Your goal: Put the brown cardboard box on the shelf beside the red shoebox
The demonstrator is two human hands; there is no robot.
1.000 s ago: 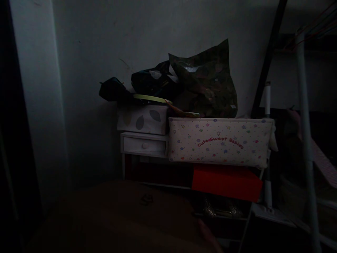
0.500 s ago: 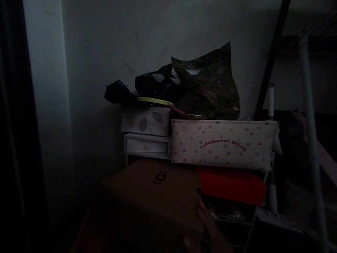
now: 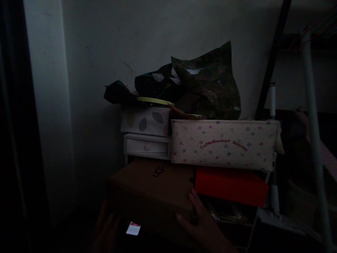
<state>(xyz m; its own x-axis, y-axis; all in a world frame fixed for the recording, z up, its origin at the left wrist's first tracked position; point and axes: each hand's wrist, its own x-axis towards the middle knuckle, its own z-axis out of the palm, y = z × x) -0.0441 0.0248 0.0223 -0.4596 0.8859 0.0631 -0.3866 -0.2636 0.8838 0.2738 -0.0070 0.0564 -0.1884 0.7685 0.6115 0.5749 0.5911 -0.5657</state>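
Observation:
In a dim corner I hold a brown cardboard shoe box [image 3: 152,189] with a dark logo on its lid. My right hand [image 3: 202,225] grips its right end, fingers up along the side. On the box's left end rests my left hand [image 3: 106,228], hard to make out in the dark. A small white label [image 3: 133,228] shows on the near end. The far end of the box sits against a white shelf unit, just below a little white drawer [image 3: 146,145] and beside a red box [image 3: 230,184].
On the shelf lie a padded white case with coloured stars [image 3: 223,144], a leaf-patterned box [image 3: 146,120], and dark bags [image 3: 205,84] piled against the wall. A white pole [image 3: 314,140] and a dark slanted bar [image 3: 273,59] stand at the right. A dark door edge is left.
The brown box has risen from low in the dark up to the shelf and moved forward against it. Both hands came into view on its ends, and the white label now shows.

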